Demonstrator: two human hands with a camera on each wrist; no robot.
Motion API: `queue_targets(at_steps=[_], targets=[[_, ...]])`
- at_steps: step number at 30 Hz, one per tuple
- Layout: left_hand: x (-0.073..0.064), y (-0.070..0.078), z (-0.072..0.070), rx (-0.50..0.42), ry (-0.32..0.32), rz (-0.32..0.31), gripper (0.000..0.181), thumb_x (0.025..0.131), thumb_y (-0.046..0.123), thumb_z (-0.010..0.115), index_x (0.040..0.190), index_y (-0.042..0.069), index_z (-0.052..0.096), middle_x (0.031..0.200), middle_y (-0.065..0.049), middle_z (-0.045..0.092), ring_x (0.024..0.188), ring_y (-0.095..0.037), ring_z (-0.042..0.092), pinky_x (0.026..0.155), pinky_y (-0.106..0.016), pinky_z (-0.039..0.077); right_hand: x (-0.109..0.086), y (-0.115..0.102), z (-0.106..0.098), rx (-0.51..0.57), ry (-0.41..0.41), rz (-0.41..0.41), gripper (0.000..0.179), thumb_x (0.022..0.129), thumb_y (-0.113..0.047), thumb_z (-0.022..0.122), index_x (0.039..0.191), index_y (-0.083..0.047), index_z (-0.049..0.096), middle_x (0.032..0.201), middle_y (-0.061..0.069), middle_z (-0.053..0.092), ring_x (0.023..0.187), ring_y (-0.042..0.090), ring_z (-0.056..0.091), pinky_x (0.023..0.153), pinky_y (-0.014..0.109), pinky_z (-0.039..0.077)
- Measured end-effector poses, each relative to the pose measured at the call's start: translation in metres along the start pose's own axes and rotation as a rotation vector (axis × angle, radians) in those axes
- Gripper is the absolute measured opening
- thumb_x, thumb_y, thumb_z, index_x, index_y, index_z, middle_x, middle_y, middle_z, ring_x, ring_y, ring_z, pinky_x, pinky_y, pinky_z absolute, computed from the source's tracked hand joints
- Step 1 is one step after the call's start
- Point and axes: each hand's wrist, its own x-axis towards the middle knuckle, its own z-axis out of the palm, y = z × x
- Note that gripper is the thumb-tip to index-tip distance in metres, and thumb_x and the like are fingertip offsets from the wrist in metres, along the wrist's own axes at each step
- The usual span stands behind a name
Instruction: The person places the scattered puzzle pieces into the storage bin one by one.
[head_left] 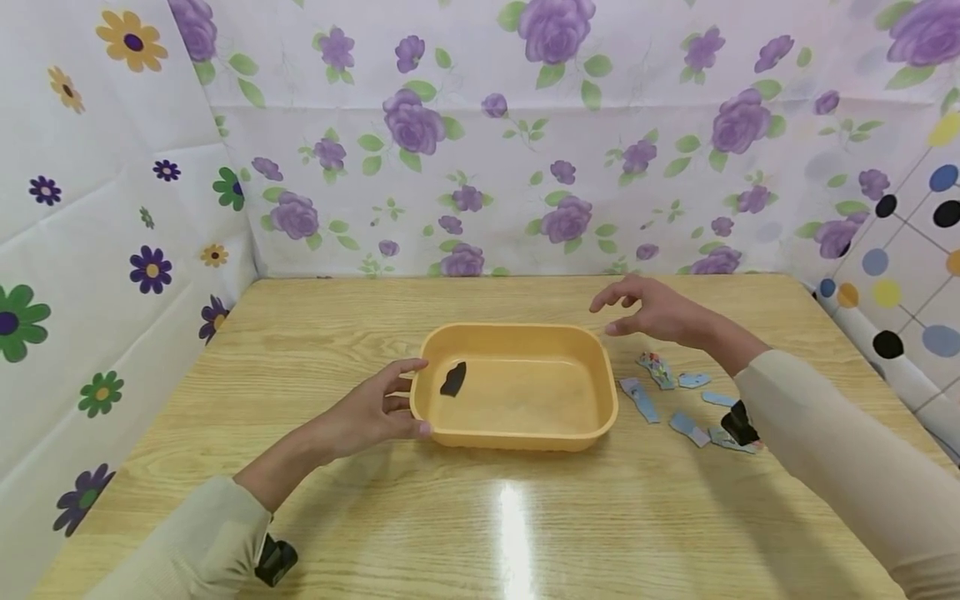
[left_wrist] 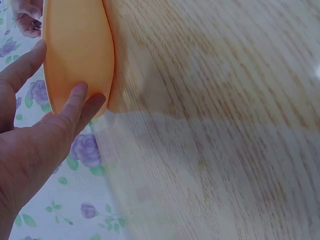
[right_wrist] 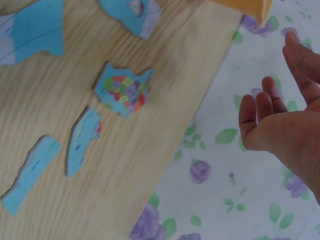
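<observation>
From where I stand, the left hand [head_left: 371, 412] comes first: fingers spread and fairly straight, laid against the tray's near-left end, touching rather than clenched round it. The yellow-orange plastic tray [head_left: 517, 440] sits mid-desk [head_left: 420, 533], between the two hands; I'd judge it light, smooth and fairly stiff, best taken by both short ends under the rim. Inside, towards its left end, lies a dark, irregular flat piece [head_left: 453, 380], probably light and awkward to lift off that slick floor unless pinched by an edge. Right of the tray, several blue printed puzzle pieces [head_left: 639, 400] lie scattered; they look thin, rigid and perhaps easy to chip at the points, so thumb and fingertip across the narrow sides should do. The right hand [head_left: 656, 312] hangs raised beyond them, fingers loosely bent, holding nothing, palm turned towards the tray
</observation>
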Motion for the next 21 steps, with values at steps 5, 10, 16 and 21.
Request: queue_targets(at_steps=[5, 10, 16, 21], targets=[[0.000, 0.001, 0.000, 0.008, 0.006, -0.004, 0.090, 0.084, 0.018, 0.077, 0.152, 0.011, 0.018, 0.141, -0.024, 0.039, 0.125, -0.038, 0.050, 0.092, -0.037, 0.051, -0.007, 0.012, -0.005, -0.018, 0.001, 0.015, 0.027, 0.093, -0.015, 0.066, 0.119, -0.015, 0.063, 0.129, 0.012, 0.043, 0.118, 0.035, 0.036, 0.093, 0.051, 0.040], [0.000, 0.002, 0.000, 0.001, 0.004, -0.005, 0.091, 0.084, 0.017, 0.077, 0.152, 0.010, 0.018, 0.141, -0.025, 0.038, 0.125, -0.038, 0.050, 0.093, -0.036, 0.051, -0.016, 0.017, -0.010, -0.015, 0.001, 0.024, 0.027, 0.093, -0.014, 0.065, 0.120, -0.014, 0.062, 0.130, 0.014, 0.041, 0.117, 0.036, 0.036, 0.090, 0.049, 0.042], [0.000, 0.001, 0.001, -0.003, 0.006, -0.005, 0.091, 0.084, 0.016, 0.077, 0.152, 0.010, 0.018, 0.141, -0.024, 0.038, 0.125, -0.038, 0.049, 0.092, -0.036, 0.051, -0.025, 0.024, -0.015, -0.027, 0.008, 0.012, 0.029, 0.094, -0.016, 0.065, 0.122, -0.014, 0.061, 0.130, 0.014, 0.042, 0.118, 0.036, 0.036, 0.089, 0.049, 0.041], [0.001, 0.002, 0.001, -0.005, 0.008, -0.009, 0.091, 0.083, 0.016, 0.077, 0.152, 0.010, 0.018, 0.141, -0.025, 0.038, 0.125, -0.038, 0.050, 0.092, -0.036, 0.051, -0.034, 0.033, -0.018, -0.039, 0.012, 0.031, 0.030, 0.093, -0.016, 0.065, 0.123, -0.013, 0.061, 0.130, 0.016, 0.041, 0.117, 0.038, 0.036, 0.088, 0.049, 0.042]])
